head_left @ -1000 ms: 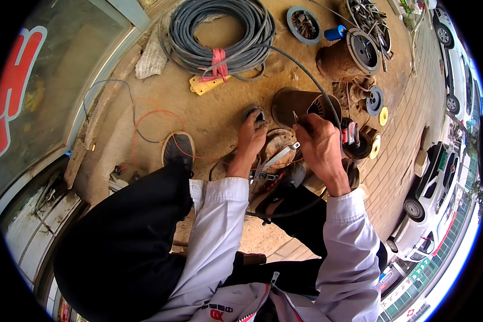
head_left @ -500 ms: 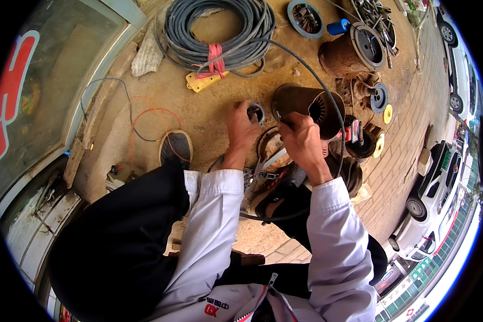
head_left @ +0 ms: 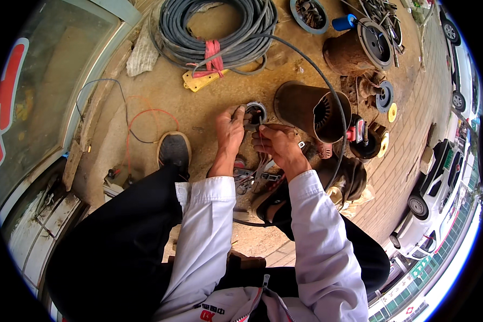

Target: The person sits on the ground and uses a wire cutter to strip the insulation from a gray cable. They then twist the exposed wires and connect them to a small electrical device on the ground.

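My left hand [head_left: 231, 130] grips the edge of a small round grey metal housing [head_left: 261, 107], open at the top and dark inside. Close against its lower rim, my right hand [head_left: 280, 144] is closed in a pinch on a thin piece too small to name. Thin reddish wires [head_left: 263, 155] hang below those fingers. Just to the right lies a rusty motor cylinder [head_left: 297, 104] on its side, with slotted teeth showing in its open end. Metal tools [head_left: 258, 176] lie below my hands, partly hidden.
A coil of black cable [head_left: 172, 32] tied with pink ribbon lies beyond, beside a yellow block [head_left: 199, 80]. Another rusty cylinder [head_left: 344, 53], a blue can [head_left: 344, 22] and a bowl of parts [head_left: 295, 13] stand far right. One cable [head_left: 311, 68] arches over the motor cylinder.
My right hand has moved left, from beside the motor cylinder to the rim of the round housing. My left hand still grips the housing, its fingers now more along the edge.
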The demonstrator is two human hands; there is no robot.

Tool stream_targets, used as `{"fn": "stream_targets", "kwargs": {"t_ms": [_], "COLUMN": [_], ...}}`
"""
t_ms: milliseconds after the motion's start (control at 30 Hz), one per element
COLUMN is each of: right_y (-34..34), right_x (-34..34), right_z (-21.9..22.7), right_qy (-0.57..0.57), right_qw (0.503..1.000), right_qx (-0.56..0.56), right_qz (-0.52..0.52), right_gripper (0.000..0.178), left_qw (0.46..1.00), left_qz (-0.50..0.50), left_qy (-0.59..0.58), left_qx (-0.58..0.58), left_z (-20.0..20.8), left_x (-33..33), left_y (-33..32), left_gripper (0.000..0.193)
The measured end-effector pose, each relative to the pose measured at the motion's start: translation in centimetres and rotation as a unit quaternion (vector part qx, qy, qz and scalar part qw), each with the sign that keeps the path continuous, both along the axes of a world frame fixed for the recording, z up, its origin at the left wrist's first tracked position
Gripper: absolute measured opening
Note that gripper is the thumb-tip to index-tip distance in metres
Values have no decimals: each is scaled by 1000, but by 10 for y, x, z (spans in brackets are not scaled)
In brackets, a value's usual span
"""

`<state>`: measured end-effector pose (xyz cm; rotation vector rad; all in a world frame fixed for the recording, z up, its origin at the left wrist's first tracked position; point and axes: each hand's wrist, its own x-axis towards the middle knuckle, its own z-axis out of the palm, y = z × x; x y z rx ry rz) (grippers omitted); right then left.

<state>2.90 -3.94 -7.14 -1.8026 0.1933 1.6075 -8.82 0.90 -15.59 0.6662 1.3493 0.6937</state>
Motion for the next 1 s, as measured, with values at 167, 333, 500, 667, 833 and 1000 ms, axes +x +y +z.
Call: {"fn": "stream_targets", "kwargs": {"t_ms": [167, 333, 500, 667, 833, 1000], "right_y": [3, -15, -10, -8, 0, -3], "right_x": [-5, -7, -12, -13, -15, -11], "right_z": [-8, -27, -3, -8, -2, 5], "right_qy": [12, -347, -548, -580, -574, -577], "right_qw": [999, 901, 676, 627, 612, 619], "right_qx": [14, 33, 4, 34, 14, 24], "right_qz": [-33, 256, 493, 519, 543, 533], "right_gripper": [23, 16, 11, 14, 15, 16], "left_qw": [999, 998, 998, 999, 1000, 999], "left_qz": [4, 28, 27, -25, 10, 15], "left_qy": [32, 55, 50, 39, -3, 30], "left_qx": [-25, -28, -6, -27, -24, -38], "left_z": [-9, -19, -10, 10, 3, -6], "left_x": [-10, -13, -12, -10, -9, -13], "left_y": [-5, -10, -8, -4, -5, -6], "left_gripper": [19, 19, 19, 21, 21, 19]}}
